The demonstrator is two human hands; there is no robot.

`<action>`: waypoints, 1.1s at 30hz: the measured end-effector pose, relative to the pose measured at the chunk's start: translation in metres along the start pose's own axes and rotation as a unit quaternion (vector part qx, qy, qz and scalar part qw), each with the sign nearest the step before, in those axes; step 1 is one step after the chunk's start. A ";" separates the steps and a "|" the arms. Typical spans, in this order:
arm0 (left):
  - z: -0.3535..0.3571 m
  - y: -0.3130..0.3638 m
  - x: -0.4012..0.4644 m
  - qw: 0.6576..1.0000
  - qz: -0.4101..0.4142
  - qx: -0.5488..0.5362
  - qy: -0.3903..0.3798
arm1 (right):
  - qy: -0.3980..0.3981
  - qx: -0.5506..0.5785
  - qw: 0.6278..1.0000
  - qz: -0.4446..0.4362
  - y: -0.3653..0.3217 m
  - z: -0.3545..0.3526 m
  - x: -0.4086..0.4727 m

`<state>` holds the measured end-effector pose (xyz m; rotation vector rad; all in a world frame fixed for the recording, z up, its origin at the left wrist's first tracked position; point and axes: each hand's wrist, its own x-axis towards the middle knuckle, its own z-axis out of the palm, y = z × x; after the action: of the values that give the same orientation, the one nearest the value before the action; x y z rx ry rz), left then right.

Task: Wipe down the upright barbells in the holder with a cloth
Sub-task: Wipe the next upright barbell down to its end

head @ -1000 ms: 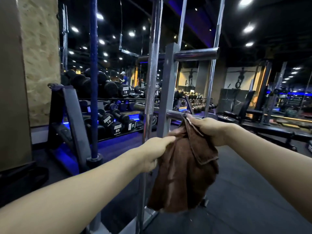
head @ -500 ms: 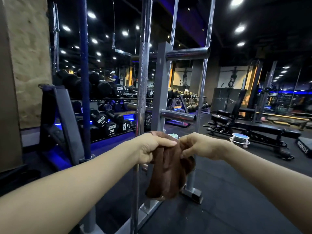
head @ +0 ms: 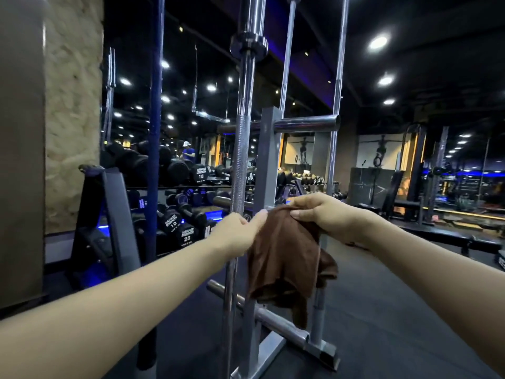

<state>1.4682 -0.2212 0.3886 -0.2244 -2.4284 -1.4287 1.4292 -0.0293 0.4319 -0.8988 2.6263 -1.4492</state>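
Both hands hold the brown cloth (head: 284, 253) bunched at chest height, the left hand (head: 236, 233) pinching its top edge just beside the knurled chrome barbell (head: 240, 165), the right hand (head: 325, 217) with fingers curled over the other corner. The bars stand upright in the grey holder (head: 269, 160). A hard sideways rub could tip the barbell from its slot, I'd guess, and the dangling cloth might snag a peg.

Dark gym, ceiling spotlights (head: 378, 42), stone wall (head: 72, 105) left, dumbbell rack (head: 180, 203), black floor (head: 396, 310)
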 end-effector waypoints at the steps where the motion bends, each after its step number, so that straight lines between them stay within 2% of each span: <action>1: -0.001 0.007 -0.005 0.998 -0.029 -0.043 -0.044 | 0.000 0.036 0.999 -0.016 -0.007 0.002 0.002; 3: -0.005 0.018 -0.009 0.965 -0.092 -0.208 -0.129 | -0.011 0.099 0.994 -0.045 -0.024 0.005 0.005; 5: -0.010 0.027 -0.005 0.927 -0.088 -0.328 -0.156 | -0.020 0.118 0.990 -0.074 -0.041 0.008 0.011; 9: -0.019 0.035 0.014 0.934 -0.034 -0.354 -0.036 | -0.022 0.133 0.985 -0.108 -0.072 0.002 0.027; 11: -0.035 0.040 0.028 0.941 -0.007 -0.337 0.034 | 0.005 0.109 0.986 -0.126 -0.085 -0.008 0.037; 14: -0.071 0.055 0.059 0.953 0.041 -0.244 0.177 | 0.113 0.064 0.984 -0.122 -0.099 -0.021 0.061; 17: -0.103 0.084 0.091 0.938 0.062 -0.179 0.290 | 0.228 0.013 0.964 -0.135 -0.117 -0.032 0.094; 21: -0.111 0.124 0.132 0.918 0.096 -0.023 0.383 | 0.315 -0.007 0.935 -0.163 -0.148 -0.048 0.132; 24: -0.083 0.136 0.142 0.917 0.132 0.087 0.367 | 0.317 0.017 0.934 -0.166 -0.161 -0.051 0.152; 28: -0.057 0.114 0.137 0.922 0.195 0.135 0.305 | 0.279 0.113 0.939 -0.166 -0.172 -0.047 0.157; 29: -0.059 0.111 0.136 0.925 0.212 0.117 0.293 | 0.272 0.128 0.940 -0.164 -0.172 -0.050 0.156; 33: -0.082 0.127 0.153 0.934 0.220 -0.076 0.270 | 0.191 0.181 0.952 -0.155 -0.175 -0.064 0.152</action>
<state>1.3771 -0.2339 0.5825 -0.3339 -1.6964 -1.2643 1.3682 -0.1252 0.6442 -1.1142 2.3821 -2.2988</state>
